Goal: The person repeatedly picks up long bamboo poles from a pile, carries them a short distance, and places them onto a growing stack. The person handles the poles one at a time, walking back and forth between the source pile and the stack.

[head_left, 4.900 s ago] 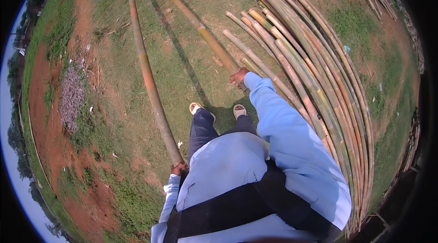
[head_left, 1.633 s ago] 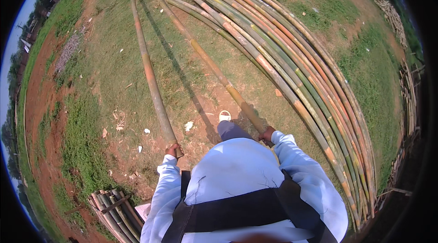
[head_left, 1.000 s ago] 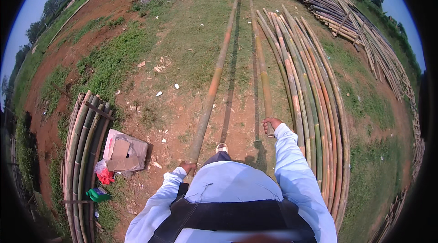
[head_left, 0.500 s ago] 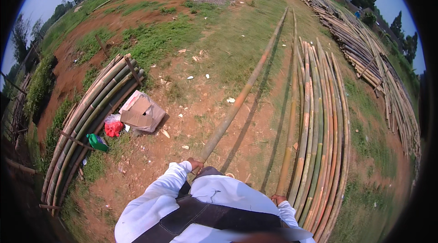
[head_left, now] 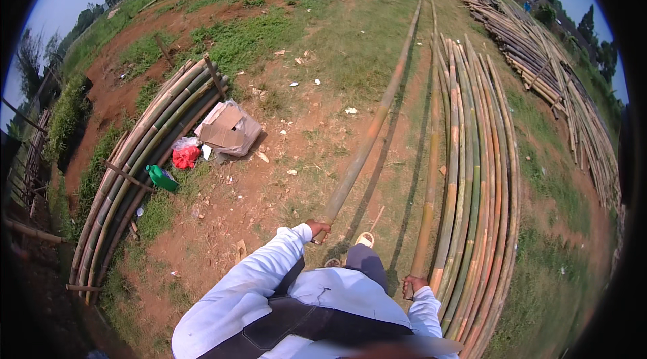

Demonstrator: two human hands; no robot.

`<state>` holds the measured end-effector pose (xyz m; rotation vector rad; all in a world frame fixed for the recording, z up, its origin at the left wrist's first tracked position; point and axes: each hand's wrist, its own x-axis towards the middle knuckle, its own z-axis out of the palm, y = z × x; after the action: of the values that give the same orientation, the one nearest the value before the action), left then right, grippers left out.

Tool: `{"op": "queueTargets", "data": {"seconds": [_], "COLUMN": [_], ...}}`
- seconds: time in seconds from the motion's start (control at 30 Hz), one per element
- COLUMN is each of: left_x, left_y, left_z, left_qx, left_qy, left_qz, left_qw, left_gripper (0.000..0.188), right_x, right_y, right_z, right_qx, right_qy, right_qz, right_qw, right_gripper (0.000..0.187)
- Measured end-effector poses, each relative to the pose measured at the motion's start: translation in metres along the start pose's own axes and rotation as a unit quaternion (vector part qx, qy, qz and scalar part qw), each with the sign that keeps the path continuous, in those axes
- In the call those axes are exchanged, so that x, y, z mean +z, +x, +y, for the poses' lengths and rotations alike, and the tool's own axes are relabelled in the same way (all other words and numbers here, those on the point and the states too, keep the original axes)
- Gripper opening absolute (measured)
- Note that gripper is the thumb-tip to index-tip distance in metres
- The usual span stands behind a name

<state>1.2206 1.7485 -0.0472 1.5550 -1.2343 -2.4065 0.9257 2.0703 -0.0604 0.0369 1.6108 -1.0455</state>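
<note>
My left hand grips the near end of a long bamboo pole that stretches away from me over bare ground. My right hand is closed on the near end of a second long bamboo pole, which runs beside a row of several bamboo poles lying flat on my right. I wear a light blue long-sleeved shirt, and my feet in sandals show between the two poles.
A second bundle of bamboo poles lies at the left with stakes across it. Beside it are a cardboard box, a red bag and a green bottle. Another long pile of poles lies far right.
The view has swung round to the right: the left bundle, box and red bag have come into view and moved nearer the middle. Both hands keep their hold on the poles.
</note>
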Motion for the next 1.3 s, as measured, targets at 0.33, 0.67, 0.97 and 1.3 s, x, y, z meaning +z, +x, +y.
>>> {"op": "queueTargets", "data": {"seconds": [0.33,0.67,0.97,1.3], "left_x": [-0.018,0.039,0.039,0.020], "left_y": [-0.126,-0.211,-0.251,-0.355], "left_z": [-0.143,-0.278,-0.387,-0.511], "left_qx": [-0.017,0.013,-0.009,-0.016], "left_qy": [0.127,0.048,0.081,0.104], "left_qz": [0.159,0.118,0.136,0.113], "left_qw": [0.979,0.992,0.987,0.988], "left_gripper": [0.028,0.021,0.020,0.020], "right_x": [-0.052,-0.144,-0.131,-0.068], "right_y": [-0.050,-0.127,-0.186,-0.318], "right_z": [0.050,0.101,0.213,0.358], "right_qx": [-0.018,-0.019,-0.033,0.018], "right_qy": [-0.004,-0.016,-0.039,-0.004], "right_qz": [-0.017,0.013,0.018,0.047], "right_qw": [1.000,1.000,0.999,0.999], "right_gripper": [0.011,0.009,0.012,0.010]}}
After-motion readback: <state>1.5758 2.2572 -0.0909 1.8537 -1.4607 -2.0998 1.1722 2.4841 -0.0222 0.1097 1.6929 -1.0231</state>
